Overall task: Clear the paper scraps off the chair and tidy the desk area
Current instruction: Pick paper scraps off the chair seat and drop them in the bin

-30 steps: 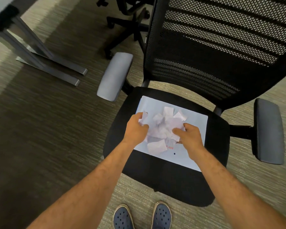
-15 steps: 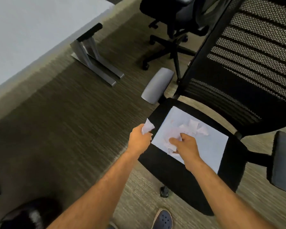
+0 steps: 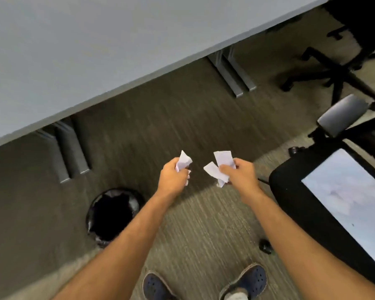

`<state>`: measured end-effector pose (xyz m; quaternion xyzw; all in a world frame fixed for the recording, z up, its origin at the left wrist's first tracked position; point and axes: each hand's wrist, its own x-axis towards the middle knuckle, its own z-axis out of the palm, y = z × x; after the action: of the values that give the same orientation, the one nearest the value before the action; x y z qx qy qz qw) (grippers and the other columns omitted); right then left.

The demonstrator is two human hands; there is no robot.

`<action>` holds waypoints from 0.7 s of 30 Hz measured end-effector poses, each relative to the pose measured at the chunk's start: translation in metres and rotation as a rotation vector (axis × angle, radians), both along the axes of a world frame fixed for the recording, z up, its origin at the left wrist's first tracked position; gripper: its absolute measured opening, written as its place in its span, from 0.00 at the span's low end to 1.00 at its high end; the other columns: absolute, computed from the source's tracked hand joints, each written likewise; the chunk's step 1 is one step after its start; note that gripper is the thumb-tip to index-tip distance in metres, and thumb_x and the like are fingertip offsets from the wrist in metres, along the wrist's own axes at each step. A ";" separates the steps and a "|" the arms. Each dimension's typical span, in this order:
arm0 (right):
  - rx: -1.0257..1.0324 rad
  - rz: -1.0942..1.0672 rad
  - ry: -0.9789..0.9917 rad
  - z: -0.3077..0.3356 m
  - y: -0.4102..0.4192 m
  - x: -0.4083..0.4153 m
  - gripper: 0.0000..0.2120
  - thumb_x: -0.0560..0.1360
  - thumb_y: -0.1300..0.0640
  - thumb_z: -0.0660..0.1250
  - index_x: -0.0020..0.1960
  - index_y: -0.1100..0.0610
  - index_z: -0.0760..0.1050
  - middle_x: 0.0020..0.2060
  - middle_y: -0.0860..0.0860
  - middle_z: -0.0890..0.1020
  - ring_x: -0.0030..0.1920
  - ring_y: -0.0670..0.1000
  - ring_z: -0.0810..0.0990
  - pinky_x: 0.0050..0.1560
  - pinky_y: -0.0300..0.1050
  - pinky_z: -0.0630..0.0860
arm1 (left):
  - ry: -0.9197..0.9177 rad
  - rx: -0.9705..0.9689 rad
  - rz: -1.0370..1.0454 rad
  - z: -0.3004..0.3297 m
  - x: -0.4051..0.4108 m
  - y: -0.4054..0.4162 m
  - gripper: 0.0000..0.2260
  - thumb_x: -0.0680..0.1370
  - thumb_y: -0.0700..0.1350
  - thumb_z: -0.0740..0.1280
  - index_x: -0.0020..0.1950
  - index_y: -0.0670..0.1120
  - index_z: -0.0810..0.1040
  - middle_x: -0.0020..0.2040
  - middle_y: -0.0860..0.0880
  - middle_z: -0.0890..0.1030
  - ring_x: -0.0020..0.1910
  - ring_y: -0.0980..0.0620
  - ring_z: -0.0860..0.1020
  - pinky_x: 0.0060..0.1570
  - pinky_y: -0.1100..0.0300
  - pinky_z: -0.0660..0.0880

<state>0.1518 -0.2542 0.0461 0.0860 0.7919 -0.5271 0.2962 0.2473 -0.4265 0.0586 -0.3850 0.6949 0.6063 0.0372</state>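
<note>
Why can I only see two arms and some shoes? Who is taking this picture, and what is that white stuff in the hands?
The camera sits on a person's head, looking down, so you see only their own arms and shoes. The left hand and the right hand each grip torn paper scraps, held above the carpet. A black bin stands on the floor at lower left. The chair at the right has one white sheet on its seat. Above is a grey desk.
</note>
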 end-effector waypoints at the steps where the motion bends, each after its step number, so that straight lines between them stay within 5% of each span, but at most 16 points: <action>1: -0.002 0.029 0.002 -0.005 -0.025 0.014 0.15 0.60 0.51 0.71 0.39 0.61 0.79 0.37 0.62 0.84 0.35 0.61 0.82 0.37 0.67 0.79 | -0.006 0.000 0.030 -0.001 0.021 -0.024 0.10 0.77 0.32 0.63 0.51 0.43 0.80 0.39 0.45 0.81 0.35 0.51 0.77 0.29 0.65 0.73; 4: 0.000 0.122 0.004 -0.012 -0.099 0.063 0.13 0.58 0.51 0.70 0.36 0.59 0.78 0.33 0.54 0.82 0.34 0.56 0.81 0.37 0.64 0.80 | -0.034 0.005 0.116 -0.006 0.086 -0.089 0.12 0.78 0.32 0.63 0.53 0.45 0.80 0.42 0.47 0.82 0.35 0.52 0.77 0.29 0.65 0.73; 8: 0.028 0.289 -0.004 -0.041 -0.189 0.122 0.15 0.57 0.48 0.70 0.38 0.57 0.80 0.35 0.54 0.84 0.41 0.63 0.85 0.36 0.66 0.81 | -0.094 -0.017 0.235 -0.037 0.168 -0.166 0.10 0.77 0.34 0.64 0.51 0.45 0.81 0.39 0.49 0.82 0.34 0.53 0.76 0.34 0.60 0.74; 13: 0.106 0.469 -0.039 -0.108 -0.274 0.191 0.10 0.61 0.52 0.72 0.37 0.59 0.79 0.38 0.58 0.84 0.36 0.54 0.83 0.39 0.61 0.83 | -0.249 -0.035 0.412 -0.127 0.262 -0.224 0.11 0.75 0.38 0.62 0.50 0.48 0.82 0.38 0.51 0.82 0.37 0.49 0.79 0.40 0.55 0.75; 16: 0.156 0.552 -0.051 -0.174 -0.303 0.221 0.08 0.65 0.55 0.72 0.37 0.60 0.79 0.35 0.57 0.84 0.38 0.57 0.85 0.38 0.55 0.84 | -0.308 -0.028 0.464 -0.199 0.296 -0.236 0.13 0.71 0.42 0.61 0.50 0.49 0.82 0.41 0.46 0.85 0.41 0.42 0.83 0.44 0.46 0.80; 21: 0.290 0.620 0.009 -0.277 -0.318 0.251 0.11 0.68 0.60 0.70 0.32 0.63 0.71 0.27 0.52 0.71 0.31 0.52 0.70 0.30 0.46 0.67 | -0.381 -0.049 0.480 -0.308 0.313 -0.236 0.14 0.72 0.43 0.60 0.52 0.49 0.81 0.45 0.44 0.85 0.46 0.39 0.83 0.47 0.45 0.81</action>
<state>0.4026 -0.5722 -0.2305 -0.1199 0.8484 -0.2941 0.4234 0.5598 -0.6622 -0.2497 -0.6456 0.5791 0.4976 0.0131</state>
